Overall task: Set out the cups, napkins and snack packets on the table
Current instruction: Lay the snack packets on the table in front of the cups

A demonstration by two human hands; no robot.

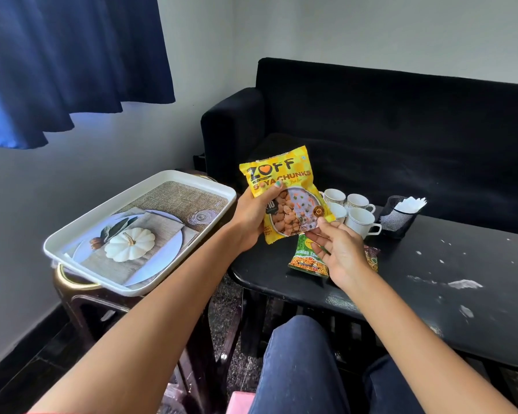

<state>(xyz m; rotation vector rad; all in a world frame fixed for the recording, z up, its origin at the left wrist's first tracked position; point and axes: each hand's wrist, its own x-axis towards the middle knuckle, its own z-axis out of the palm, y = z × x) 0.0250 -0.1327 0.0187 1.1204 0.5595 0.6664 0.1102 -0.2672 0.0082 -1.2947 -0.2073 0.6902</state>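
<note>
A yellow soya chunks packet (284, 186) is held upright in the air above the black table's (431, 279) left end. My left hand (251, 216) grips its left edge, thumb across the front. My right hand (338, 252) pinches its lower right corner. Under my right hand a green snack packet (307, 258) lies flat on the table, and a dark red packet (371, 256) shows just beyond it. Several white cups (361, 221) stand grouped behind the packets. White napkins (408, 204) stick out of a black mesh holder (396, 219) to their right.
A white tray (72, 239) printed with a pumpkin place setting rests on a dark side stand at the left. A black sofa (401, 130) runs behind the table. White paint flecks mark the tabletop at the right. My knees in blue jeans are below.
</note>
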